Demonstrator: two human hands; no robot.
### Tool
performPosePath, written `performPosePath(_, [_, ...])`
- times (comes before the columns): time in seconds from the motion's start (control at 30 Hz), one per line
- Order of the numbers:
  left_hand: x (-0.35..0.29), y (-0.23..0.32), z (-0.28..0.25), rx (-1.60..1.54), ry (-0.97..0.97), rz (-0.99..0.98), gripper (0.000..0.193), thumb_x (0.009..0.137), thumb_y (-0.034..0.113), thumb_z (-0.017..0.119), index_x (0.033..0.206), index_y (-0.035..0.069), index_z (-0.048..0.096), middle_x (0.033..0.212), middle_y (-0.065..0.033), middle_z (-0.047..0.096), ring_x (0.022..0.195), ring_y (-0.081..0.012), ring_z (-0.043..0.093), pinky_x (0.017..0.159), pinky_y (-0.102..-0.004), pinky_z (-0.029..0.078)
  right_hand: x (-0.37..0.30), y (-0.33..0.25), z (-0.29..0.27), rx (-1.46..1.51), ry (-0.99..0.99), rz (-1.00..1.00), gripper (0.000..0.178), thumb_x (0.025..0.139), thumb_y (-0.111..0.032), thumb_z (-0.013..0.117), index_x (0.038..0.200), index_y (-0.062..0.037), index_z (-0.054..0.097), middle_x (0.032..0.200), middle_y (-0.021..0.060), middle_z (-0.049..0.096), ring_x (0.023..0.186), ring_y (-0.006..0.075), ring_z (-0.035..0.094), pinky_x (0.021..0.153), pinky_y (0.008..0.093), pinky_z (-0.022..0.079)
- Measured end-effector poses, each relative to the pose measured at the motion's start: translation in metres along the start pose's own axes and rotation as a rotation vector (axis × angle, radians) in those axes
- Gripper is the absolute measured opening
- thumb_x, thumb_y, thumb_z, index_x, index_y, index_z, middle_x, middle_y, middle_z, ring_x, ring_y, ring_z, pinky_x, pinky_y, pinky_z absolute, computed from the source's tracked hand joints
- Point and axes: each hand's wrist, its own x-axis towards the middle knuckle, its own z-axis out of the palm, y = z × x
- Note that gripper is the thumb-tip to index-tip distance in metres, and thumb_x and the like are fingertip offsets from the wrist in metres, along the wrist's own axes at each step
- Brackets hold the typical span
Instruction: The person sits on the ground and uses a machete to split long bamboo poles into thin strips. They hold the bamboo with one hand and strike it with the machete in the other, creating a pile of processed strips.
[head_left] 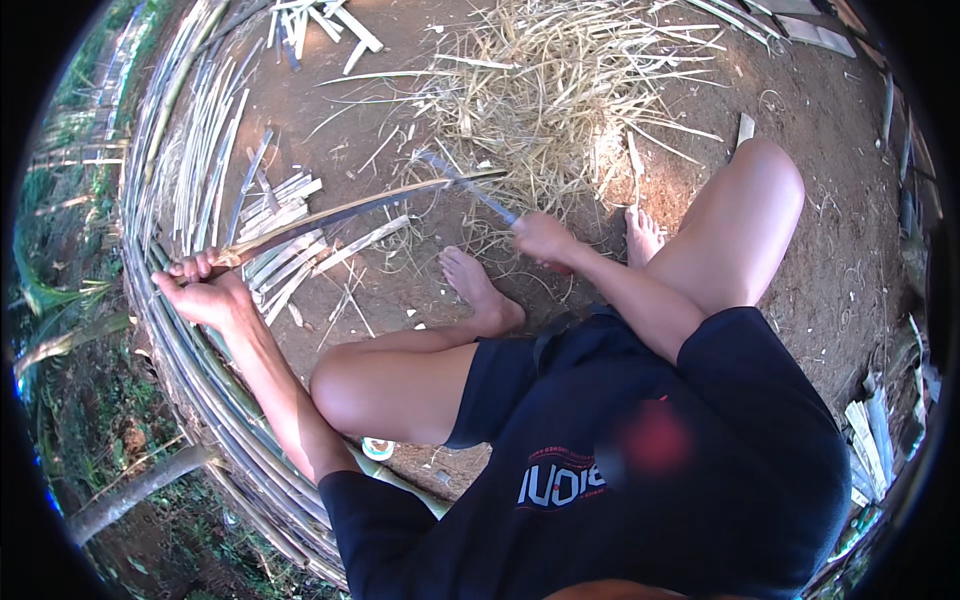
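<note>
My left hand [208, 290] is closed around the near end of a long split bamboo strip [340, 213], pale along one edge and dark along the other. The strip slants up to the right, its far end in front of the shavings. In my right hand [545, 241] is a knife [487, 200]; its narrow grey blade points up and left and crosses the strip near the far end. Whether blade and strip touch, I cannot tell. A bit of red shows under the right hand, perhaps the handle.
Curly shavings [560, 80] form a heap ahead. Short split pieces [290, 250] lie beyond my left hand, with thin strips [215, 150] farther off. Bamboo poles [215, 400] edge the left side. My bare feet [482, 290] rest on the dirt floor [800, 270]; a small round container [377, 448] sits near my knee.
</note>
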Motion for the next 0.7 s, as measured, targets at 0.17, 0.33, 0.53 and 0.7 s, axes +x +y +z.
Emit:
performPosePath(0.17, [-0.004, -0.006, 0.016, 0.114, 0.099, 0.018, 0.033, 0.100, 0.034, 0.043, 0.075, 0.013, 0.038, 0.059, 0.0023, 0.031, 0.051, -0.0118, 0.030, 0.054, -0.0290, 0.035, 0.016, 0.039, 0.027, 0.091, 0.180, 0.081, 0.024, 0.079, -0.021, 0.055, 0.081, 0.0012, 0.064, 0.076, 0.0257, 0.063, 0.074, 0.0411, 0.063, 0.071, 0.0471, 0.050])
performPosePath(0.33, [0.003, -0.005, 0.010, 0.071, 0.006, 0.043, 0.033, 0.100, 0.034, 0.042, 0.075, 0.013, 0.040, 0.059, 0.0025, 0.029, 0.051, -0.0120, 0.029, 0.053, -0.0293, 0.034, 0.019, 0.029, 0.028, -0.035, 0.221, -0.239, 0.017, 0.080, -0.014, 0.053, 0.077, 0.0002, 0.062, 0.059, 0.0152, 0.058, 0.045, 0.0235, 0.057, 0.044, 0.0366, 0.047])
performPosePath(0.53, [-0.003, -0.004, 0.026, 0.115, -0.013, 0.036, 0.035, 0.101, 0.032, 0.037, 0.072, 0.014, 0.037, 0.059, 0.0021, 0.029, 0.051, -0.0119, 0.028, 0.052, -0.0297, 0.033, 0.024, 0.039, 0.004, 0.156, 0.019, 0.036, 0.016, 0.079, -0.016, 0.057, 0.076, -0.0002, 0.058, 0.054, 0.0108, 0.055, 0.041, 0.0199, 0.055, 0.039, 0.0329, 0.046])
performPosePath(0.7, [-0.012, -0.001, 0.041, 0.185, 0.004, 0.042, 0.035, 0.101, 0.033, 0.038, 0.073, 0.013, 0.036, 0.060, 0.0022, 0.029, 0.052, -0.0119, 0.028, 0.053, -0.0298, 0.034, 0.018, 0.031, 0.024, 0.138, 0.157, -0.056, 0.017, 0.079, -0.016, 0.059, 0.073, -0.0007, 0.056, 0.054, 0.0108, 0.055, 0.044, 0.0200, 0.055, 0.044, 0.0358, 0.044])
